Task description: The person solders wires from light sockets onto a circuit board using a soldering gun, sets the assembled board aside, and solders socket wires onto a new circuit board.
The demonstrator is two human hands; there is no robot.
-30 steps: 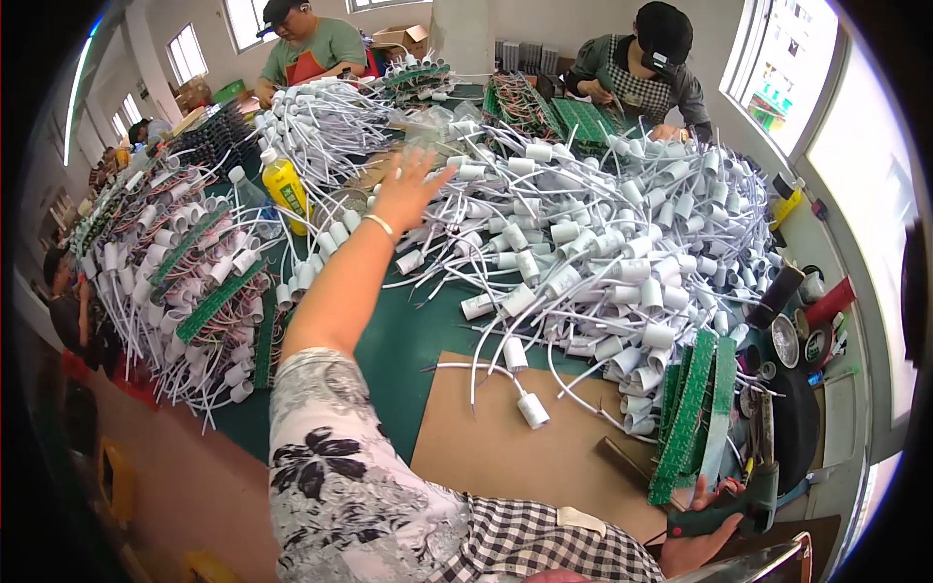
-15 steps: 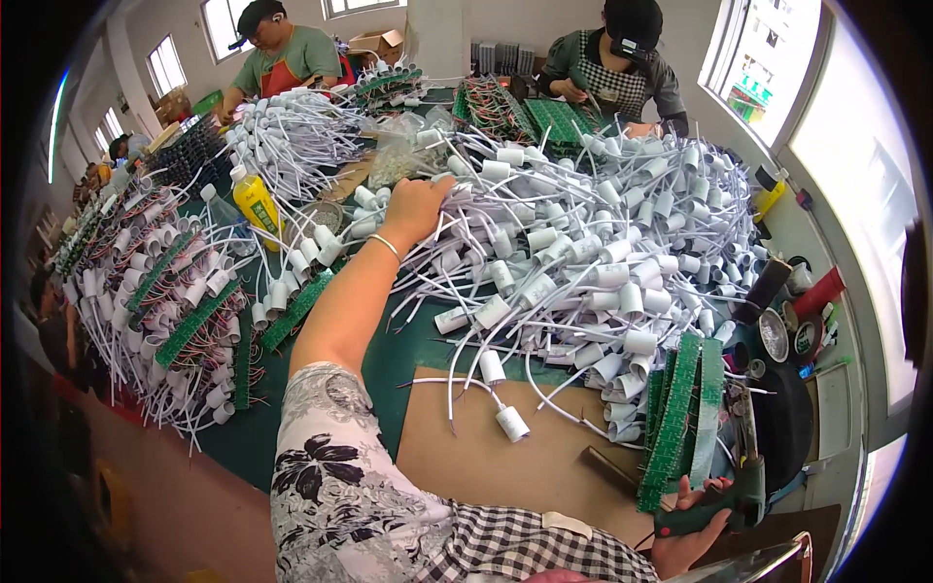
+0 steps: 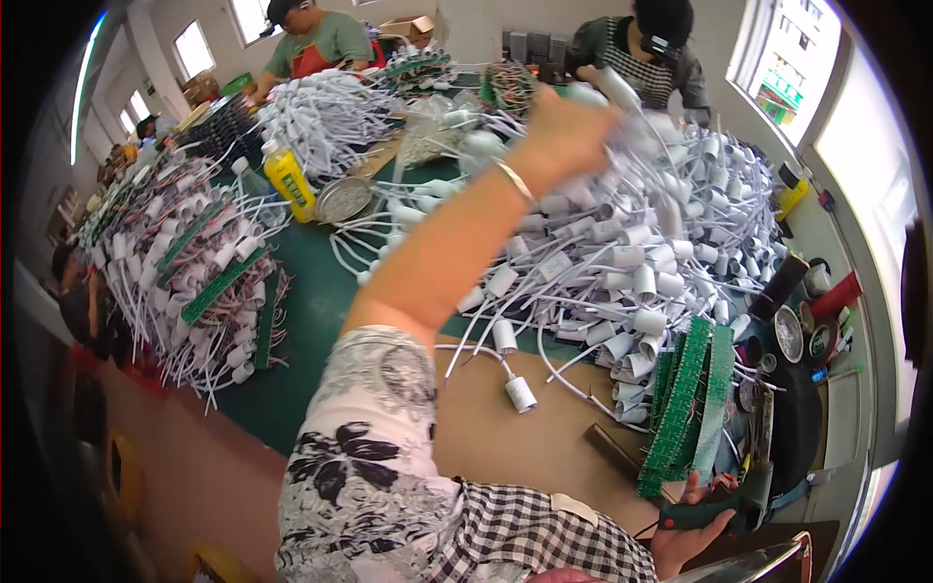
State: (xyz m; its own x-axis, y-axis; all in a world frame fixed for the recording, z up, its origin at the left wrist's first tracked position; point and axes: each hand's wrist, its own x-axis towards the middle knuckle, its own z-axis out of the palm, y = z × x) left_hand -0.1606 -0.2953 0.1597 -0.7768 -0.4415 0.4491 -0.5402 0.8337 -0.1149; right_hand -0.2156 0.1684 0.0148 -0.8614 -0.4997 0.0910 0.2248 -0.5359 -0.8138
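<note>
My left hand (image 3: 571,134) is raised over the large heap of white wired cylinders (image 3: 632,255), its arm stretched across the table. Its fingers are closed and smeared by motion. White cylinders with cables (image 3: 619,89) blur along with the hand, seemingly gripped by their leads. At the lower right, my right hand (image 3: 695,530) wraps round a dark green pistol-shaped hand tool (image 3: 734,507). Just above it stand several green circuit board strips (image 3: 685,408). Two wired cylinders (image 3: 520,394) lie on the brown board (image 3: 510,442) in front of me.
On the left rises a pile of cylinders joined to green strips (image 3: 222,287). A yellow bottle (image 3: 289,182) stands beside a round metal tin (image 3: 344,199). Two people (image 3: 326,44) work across the table. Tins, a red cylinder (image 3: 838,294) and a dark tube crowd the right edge.
My left hand has swung right and away from me, with white cylinders moving along. A green strip with cylinders left of my arm no longer shows there. My right hand stays on the tool.
</note>
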